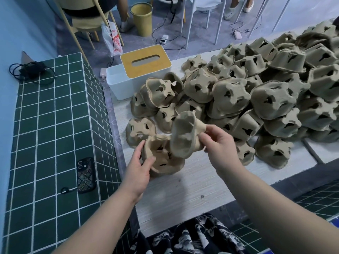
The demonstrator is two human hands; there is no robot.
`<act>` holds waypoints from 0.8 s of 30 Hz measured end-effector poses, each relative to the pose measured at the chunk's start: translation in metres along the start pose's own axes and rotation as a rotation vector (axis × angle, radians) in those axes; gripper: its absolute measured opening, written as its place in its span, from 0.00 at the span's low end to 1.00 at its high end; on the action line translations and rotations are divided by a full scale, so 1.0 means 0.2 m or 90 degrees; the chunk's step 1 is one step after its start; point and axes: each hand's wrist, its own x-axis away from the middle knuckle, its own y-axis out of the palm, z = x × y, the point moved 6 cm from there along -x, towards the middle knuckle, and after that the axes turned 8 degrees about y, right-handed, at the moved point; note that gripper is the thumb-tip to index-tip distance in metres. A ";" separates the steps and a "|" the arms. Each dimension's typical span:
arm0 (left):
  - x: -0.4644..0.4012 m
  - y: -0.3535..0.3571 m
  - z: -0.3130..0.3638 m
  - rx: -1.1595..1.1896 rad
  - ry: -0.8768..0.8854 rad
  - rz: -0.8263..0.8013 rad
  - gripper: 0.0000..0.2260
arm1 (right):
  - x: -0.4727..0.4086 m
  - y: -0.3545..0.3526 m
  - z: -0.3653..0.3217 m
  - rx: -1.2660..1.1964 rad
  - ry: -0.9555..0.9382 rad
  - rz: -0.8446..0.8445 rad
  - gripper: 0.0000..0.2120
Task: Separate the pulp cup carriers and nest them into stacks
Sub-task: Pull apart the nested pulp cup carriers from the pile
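a big heap of tan moulded-pulp cup carriers [266, 92] covered the pale wood-grain table [183, 195]. at its near edge the left hand [138, 171] gripped one upturned carrier [163, 158]; the right hand [218, 143] pinched a tilted carrier [185, 134] just above it.

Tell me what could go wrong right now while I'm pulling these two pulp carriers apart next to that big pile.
1. The right hand pinches the upper carrier by its thin rim while the left hand holds the lower carrier; a hard pull could tear the pulp.
2. The pile of carriers sits loosely heaped just beyond the hands, so a bump might send some sliding off the table.
3. The phone lies near the left forearm; a wide elbow swing could knock it.
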 end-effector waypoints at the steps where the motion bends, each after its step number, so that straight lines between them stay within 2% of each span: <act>1: 0.00 0.00 0.00 0.008 -0.004 -0.001 0.25 | 0.00 0.04 0.01 -0.026 0.030 -0.039 0.07; 5: 0.01 0.01 0.01 0.023 -0.008 0.001 0.23 | 0.01 0.13 0.10 -0.005 0.136 -0.108 0.03; 8: 0.02 0.00 0.01 0.027 -0.008 0.007 0.24 | 0.02 0.15 0.13 0.002 0.183 -0.136 0.05; 13: 0.03 -0.01 -0.01 0.025 -0.008 0.007 0.25 | 0.02 0.12 0.11 0.015 0.163 -0.107 0.09; 15: 0.03 -0.01 -0.01 0.027 -0.005 0.007 0.25 | 0.03 0.12 0.10 0.082 0.121 -0.103 0.15; 18: 0.04 0.00 0.00 0.032 -0.005 0.004 0.24 | 0.04 0.13 0.10 0.202 0.073 -0.100 0.30; 19: 0.04 0.00 0.00 0.035 -0.004 0.005 0.24 | 0.04 0.14 0.10 0.233 0.060 -0.098 0.29; 24: 0.04 -0.01 0.00 0.023 -0.001 0.008 0.24 | 0.05 0.14 0.07 0.297 0.027 -0.079 0.10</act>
